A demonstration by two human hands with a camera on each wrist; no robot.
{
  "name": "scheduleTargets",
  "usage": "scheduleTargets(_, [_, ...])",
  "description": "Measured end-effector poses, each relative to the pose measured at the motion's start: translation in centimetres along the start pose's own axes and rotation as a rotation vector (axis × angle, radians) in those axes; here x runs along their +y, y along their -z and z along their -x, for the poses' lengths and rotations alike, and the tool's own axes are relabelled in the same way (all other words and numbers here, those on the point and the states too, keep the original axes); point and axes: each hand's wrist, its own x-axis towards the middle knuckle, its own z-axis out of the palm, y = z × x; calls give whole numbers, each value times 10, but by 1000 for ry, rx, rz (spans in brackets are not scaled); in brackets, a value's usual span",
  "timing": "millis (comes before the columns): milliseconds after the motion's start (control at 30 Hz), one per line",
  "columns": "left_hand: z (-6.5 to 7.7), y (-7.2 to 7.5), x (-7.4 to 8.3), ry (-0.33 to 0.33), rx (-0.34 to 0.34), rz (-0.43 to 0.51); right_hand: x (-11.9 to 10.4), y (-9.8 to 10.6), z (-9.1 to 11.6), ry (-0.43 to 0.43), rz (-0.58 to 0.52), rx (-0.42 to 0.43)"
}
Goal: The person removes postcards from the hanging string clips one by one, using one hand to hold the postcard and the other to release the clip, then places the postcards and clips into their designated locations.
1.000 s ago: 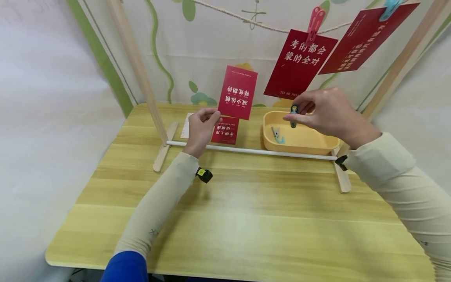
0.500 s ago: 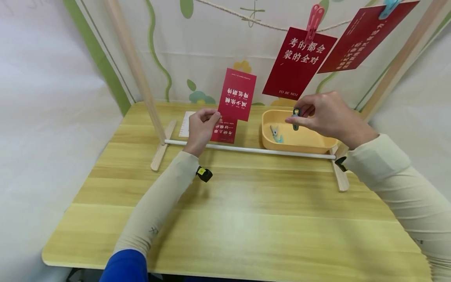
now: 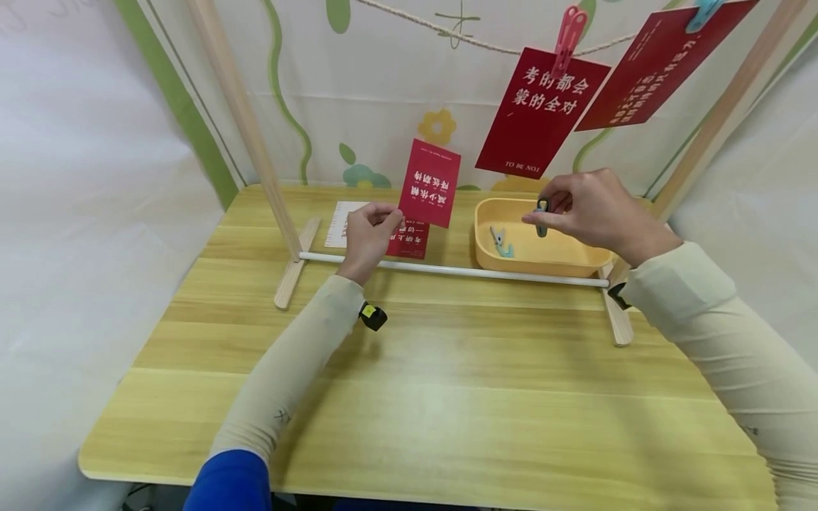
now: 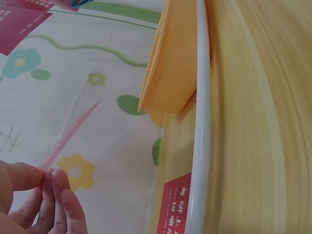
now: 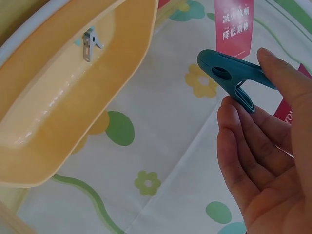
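My left hand (image 3: pixel 369 240) pinches a small red card (image 3: pixel 431 181) with white lettering by its lower left corner, above the table. In the left wrist view that card (image 4: pixel 70 136) appears nearly edge-on. Thumb and fingers of my right hand (image 3: pixel 597 209) pinch a dark teal clothespin (image 5: pixel 229 73) over the yellow tray (image 3: pixel 543 266). A grey clothespin (image 5: pixel 89 45) and a light blue clip (image 3: pixel 506 251) lie inside the tray. Behind the left hand, another red card (image 3: pixel 409 245) lies flat on the table, partly covered by the hand and held card.
A rope (image 3: pixel 441 30) crosses the back. From it hang two red cards, one under a pink clothespin (image 3: pixel 567 42), one under a blue clothespin (image 3: pixel 703 14). Wooden posts (image 3: pixel 246 121) and a white rod (image 3: pixel 473 272) form the frame. A white card (image 3: pixel 344 221) lies behind the left hand.
The held card has come down slightly and tilted, with the left hand a little lower. My right hand has shifted slightly rightward with the teal clothespin. Both grips stay the same.
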Motion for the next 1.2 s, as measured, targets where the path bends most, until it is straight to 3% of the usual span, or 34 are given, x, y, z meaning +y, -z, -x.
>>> scheduleTargets(533, [-2, -5, -11, 34, -14, -67, 14, -13, -1, -18, 5, -33])
scheduleTargets(800, [-1, -12, -16, 33, -35, -109, 22, -22, -4, -72, -14, -99])
scheduleTargets(1033, [-1, -14, -18, 54, -68, -88, 29, -27, -7, -73, -2, -134])
scheduleTargets(1200, [-1, -15, -20, 75, -71, -123, 34, -31, -10, -79, -7, -165])
